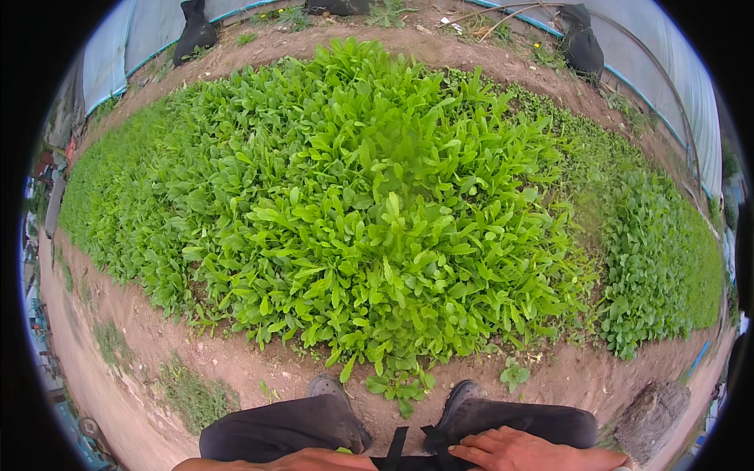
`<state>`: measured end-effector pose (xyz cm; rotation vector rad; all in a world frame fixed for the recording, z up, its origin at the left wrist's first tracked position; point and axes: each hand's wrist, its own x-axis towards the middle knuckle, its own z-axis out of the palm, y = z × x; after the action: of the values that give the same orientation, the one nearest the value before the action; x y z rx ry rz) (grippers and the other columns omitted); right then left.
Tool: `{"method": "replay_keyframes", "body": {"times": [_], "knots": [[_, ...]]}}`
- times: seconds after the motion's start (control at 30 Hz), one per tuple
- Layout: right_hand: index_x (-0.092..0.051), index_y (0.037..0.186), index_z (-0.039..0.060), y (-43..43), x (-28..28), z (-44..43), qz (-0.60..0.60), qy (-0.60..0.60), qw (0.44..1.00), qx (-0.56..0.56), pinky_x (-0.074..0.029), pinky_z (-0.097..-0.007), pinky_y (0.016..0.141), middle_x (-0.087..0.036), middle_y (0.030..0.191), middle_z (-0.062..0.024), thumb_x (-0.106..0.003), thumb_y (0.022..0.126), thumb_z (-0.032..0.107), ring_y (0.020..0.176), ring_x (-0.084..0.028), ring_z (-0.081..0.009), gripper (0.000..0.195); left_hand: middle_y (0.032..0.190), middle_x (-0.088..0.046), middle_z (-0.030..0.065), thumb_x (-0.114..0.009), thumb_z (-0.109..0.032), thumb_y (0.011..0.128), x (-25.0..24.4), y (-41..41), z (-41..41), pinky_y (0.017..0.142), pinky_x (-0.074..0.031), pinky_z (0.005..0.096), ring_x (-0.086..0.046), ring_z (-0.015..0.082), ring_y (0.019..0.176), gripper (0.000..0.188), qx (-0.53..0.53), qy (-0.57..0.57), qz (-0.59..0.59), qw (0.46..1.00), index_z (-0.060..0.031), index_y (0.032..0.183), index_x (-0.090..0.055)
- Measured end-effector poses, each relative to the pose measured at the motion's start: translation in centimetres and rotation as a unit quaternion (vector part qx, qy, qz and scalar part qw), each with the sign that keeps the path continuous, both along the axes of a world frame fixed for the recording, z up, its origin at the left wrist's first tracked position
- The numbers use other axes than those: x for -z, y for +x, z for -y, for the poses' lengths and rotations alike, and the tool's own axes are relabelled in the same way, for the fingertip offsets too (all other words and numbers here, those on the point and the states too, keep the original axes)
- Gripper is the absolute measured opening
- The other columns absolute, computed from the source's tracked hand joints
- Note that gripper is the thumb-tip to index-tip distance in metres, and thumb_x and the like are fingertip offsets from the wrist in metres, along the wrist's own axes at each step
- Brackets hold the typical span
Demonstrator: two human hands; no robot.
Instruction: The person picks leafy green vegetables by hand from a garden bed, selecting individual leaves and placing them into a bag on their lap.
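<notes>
At the bottom edge, my left hand [321, 461] lies low across my lap, its fingers mostly cut off by the frame; a bit of green leaf [344, 450] shows beside it. My right hand [500, 448] rests palm down near my right thigh, fingers extended, close to dark straps [435, 438] hanging between my knees. Dark trousers [283, 427] cover my bent legs, and two grey rubber clogs [326, 385] stand on the soil. Before me spreads a dense bed of bright green leafy plants [353, 235], with its near edge just beyond the shoes.
Darker, rounder-leaved plants [639, 265] grow at the right. A grey-brown lump [654, 418] sits at the lower right, and a dirt path [88, 365] runs along the left. Plastic sheeting [648, 53] with black sacks [194, 35] borders the far side.
</notes>
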<state>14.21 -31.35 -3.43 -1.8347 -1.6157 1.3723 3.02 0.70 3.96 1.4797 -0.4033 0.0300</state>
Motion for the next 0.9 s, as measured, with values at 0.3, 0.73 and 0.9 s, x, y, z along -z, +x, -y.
{"method": "replay_keyframes", "body": {"times": [0.3, 0.73, 0.9], "knots": [[-0.056, 0.138, 0.0021, 0.3, -0.2, -0.5, -0.017, -0.004, 1.000, 0.000, -0.049, -0.0444, 0.098, -0.062, 0.126, -0.0174, -0.068, 0.094, 0.024, 0.111, -0.062, -0.0351, 0.051, 0.097, -0.072, 0.0116, -0.074, -0.021, 0.094, -0.3, 0.1, -0.2, 0.067, -0.053, 0.0386, -0.069, 0.0289, 0.079, 0.023, 0.022, -0.025, -0.001, 0.999, -0.0009, 0.105, -0.072], [-0.057, 0.138, 0.0024, 0.4, -0.6, -1.0, -0.002, 0.025, 1.000, -0.016, -0.050, -0.0433, 0.093, -0.063, 0.124, -0.0172, -0.067, 0.094, 0.025, 0.107, -0.062, -0.0341, 0.050, 0.105, -0.075, 0.0190, -0.074, -0.016, 0.097, -0.5, -0.7, 0.4, 0.072, -0.059, 0.0370, -0.074, 0.0303, 0.089, 0.021, 0.023, -0.217, -0.176, 0.960, 0.0010, 0.110, -0.070], [-0.056, 0.138, 0.0020, 0.6, -0.8, -1.3, -0.021, 0.022, 0.999, -0.007, -0.050, -0.0444, 0.095, -0.063, 0.125, -0.0180, -0.067, 0.094, 0.024, 0.109, -0.062, -0.0360, 0.050, 0.094, -0.075, 0.0172, -0.079, -0.008, 0.092, -0.1, -0.7, 0.1, 0.070, -0.060, 0.0378, -0.074, 0.0310, 0.082, 0.013, -0.003, -0.220, -0.108, 0.969, 0.0025, 0.099, -0.074]]}}
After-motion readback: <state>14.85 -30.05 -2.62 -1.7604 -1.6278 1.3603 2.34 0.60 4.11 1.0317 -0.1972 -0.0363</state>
